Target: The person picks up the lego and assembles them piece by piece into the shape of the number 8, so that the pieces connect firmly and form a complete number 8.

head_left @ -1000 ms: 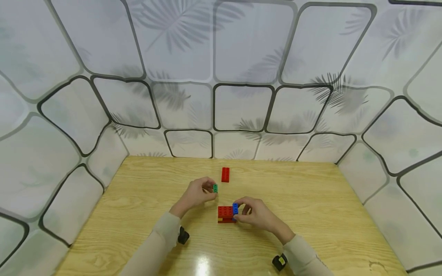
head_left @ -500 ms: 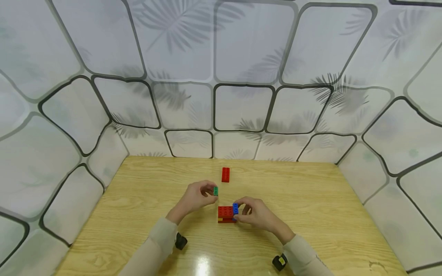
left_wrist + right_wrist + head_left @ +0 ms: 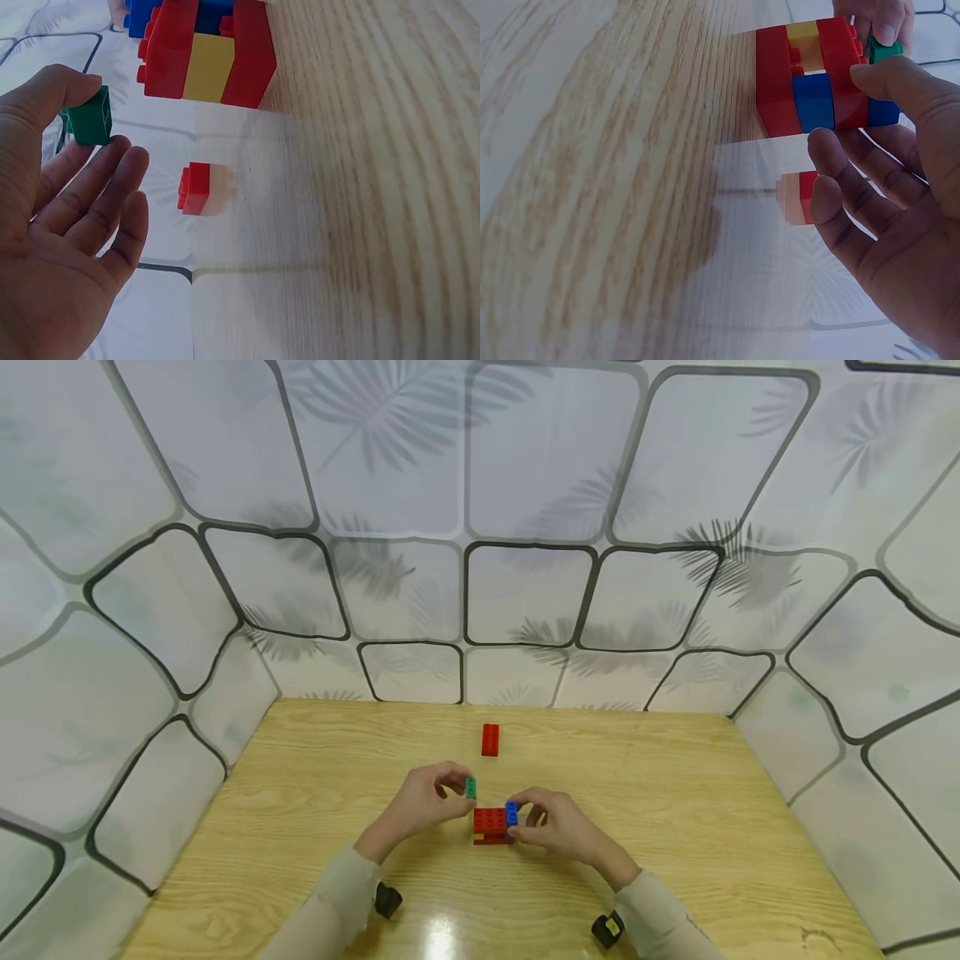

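Between thumb and fingertips, my left hand (image 3: 423, 802) pinches a small green toy brick (image 3: 470, 788). It is held just above the left back corner of a brick stack, apart from it. That stack has a red top brick (image 3: 489, 819), a red bottom brick (image 3: 774, 82), and a yellow brick (image 3: 210, 67) and a blue brick (image 3: 813, 103) between them with a gap. Another blue brick (image 3: 512, 814) sits on top at the right end. My right hand (image 3: 562, 828) pinches the stack at that end, its thumb and fingers on the upper blue brick.
A loose red brick (image 3: 490, 740) lies on the wooden table (image 3: 637, 760) behind the stack. Patterned cloth walls (image 3: 525, 593) stand at the back and both sides. A black wrist camera (image 3: 387, 900) hangs under the left sleeve, another (image 3: 607, 929) by the right.
My left hand has come nearer to me with the green brick, from behind the stack to close over its left back corner. The right hand and the stack stay still.
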Demonstrator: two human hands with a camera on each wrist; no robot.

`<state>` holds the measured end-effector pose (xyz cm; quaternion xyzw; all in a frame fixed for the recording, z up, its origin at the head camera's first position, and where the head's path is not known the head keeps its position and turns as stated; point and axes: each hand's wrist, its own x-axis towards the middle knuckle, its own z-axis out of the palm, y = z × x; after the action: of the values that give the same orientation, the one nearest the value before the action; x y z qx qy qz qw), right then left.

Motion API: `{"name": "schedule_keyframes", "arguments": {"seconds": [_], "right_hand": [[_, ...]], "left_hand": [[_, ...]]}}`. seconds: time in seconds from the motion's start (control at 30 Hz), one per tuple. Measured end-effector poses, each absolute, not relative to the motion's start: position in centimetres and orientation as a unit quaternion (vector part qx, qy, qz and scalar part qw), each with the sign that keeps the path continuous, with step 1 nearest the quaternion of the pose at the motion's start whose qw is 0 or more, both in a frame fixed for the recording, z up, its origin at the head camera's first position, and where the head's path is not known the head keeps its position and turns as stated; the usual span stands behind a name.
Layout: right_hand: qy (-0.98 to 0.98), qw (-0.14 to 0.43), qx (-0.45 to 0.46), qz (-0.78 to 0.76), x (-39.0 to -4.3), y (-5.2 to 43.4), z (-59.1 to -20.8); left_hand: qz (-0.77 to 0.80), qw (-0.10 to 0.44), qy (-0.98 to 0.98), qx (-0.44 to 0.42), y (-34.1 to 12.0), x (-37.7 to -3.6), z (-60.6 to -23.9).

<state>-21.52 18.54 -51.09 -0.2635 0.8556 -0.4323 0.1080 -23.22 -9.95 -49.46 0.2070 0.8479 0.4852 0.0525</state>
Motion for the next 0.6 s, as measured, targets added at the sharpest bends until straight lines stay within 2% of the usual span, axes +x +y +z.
{"name": "schedule_keyframes", "arguments": {"seconds": [0.6], "right_hand": [[0.857, 0.12, -0.256, -0.43, -21.5, 18.4, -51.0]], "left_hand": [[0.48, 0.061, 0.843, 0.234, -9.7, -21.9, -50.3]]}}
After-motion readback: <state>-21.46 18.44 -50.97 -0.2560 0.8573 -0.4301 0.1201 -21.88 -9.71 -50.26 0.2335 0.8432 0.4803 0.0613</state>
